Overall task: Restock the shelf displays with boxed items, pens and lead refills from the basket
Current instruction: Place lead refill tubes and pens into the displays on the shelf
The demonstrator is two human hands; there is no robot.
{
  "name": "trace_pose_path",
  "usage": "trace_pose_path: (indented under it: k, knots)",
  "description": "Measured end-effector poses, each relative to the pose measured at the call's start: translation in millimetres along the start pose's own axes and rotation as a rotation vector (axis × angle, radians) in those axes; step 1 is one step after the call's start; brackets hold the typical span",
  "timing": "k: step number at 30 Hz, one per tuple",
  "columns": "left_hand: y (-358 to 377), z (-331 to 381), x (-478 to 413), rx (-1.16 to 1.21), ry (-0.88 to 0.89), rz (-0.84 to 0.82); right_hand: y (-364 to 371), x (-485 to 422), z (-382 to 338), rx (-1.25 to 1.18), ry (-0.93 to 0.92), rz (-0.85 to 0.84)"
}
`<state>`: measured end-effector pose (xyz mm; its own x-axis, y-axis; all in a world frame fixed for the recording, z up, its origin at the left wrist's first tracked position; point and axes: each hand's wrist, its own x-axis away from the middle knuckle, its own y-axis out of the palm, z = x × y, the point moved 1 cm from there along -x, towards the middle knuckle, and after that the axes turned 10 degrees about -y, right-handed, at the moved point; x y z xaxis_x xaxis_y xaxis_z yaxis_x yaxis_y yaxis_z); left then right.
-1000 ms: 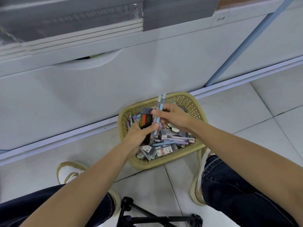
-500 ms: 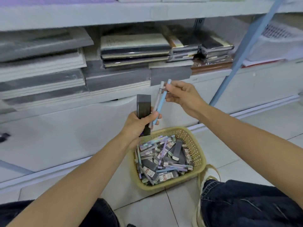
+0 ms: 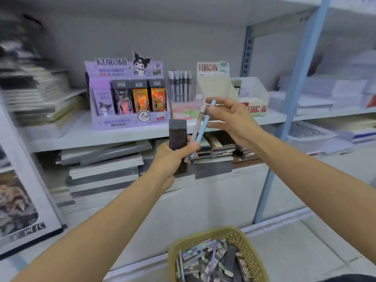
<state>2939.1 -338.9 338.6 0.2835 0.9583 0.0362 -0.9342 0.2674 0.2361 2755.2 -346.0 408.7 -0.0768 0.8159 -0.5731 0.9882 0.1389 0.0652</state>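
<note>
Two pens [image 3: 203,127] steeply tilted, tops up-right

Black box [image 3: 177,137], light-blue pen [image 3: 204,127] beside a grey pen [image 3: 195,132]; lilac display [image 3: 130,121] at eleven o'clock, orange boxes [image 3: 149,98] inside; tan lattice-pattern basket [image 3: 236,235] at six.

Purple cardboard display stand [image 3: 114,122], header: we read "KUROMI".
Same stand, front lip: we read "200".
White and green header card [image 3: 212,67] on the cream box: we read "100" in red.
White cardboard tray [image 3: 254,108], front: we make out "00" in red.
Black-edged poster board [image 3: 20,210], lower corner: we read "四代".
Other print: too blurred for us.
</note>
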Motion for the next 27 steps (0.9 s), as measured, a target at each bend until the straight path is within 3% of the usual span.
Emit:
trace_pose_path:
  k: [7, 11, 18, 27]
  knots:
    - [-9.2, 69.8, -20.2, 0.038, 0.167, 0.118, -7.0, -67.3, -62.5, 0.078, -0.214, 0.186]
    - [-25.4, 97.1, -40.9, 0.08, 0.212, 0.21, -5.9, -104.3, -67.9, 0.228, -0.275, 0.208]
    - [-38.1, 110.0, -72.9, 0.005, 0.222, 0.189, 5.8, -156.9, -24.3, 0.416, -0.207, 0.148]
    - [-42.3, 106.7, -94.5, -0.069, 0.271, 0.134, 1.8, -181.7, 9.7, 0.569, -0.08, -0.082]
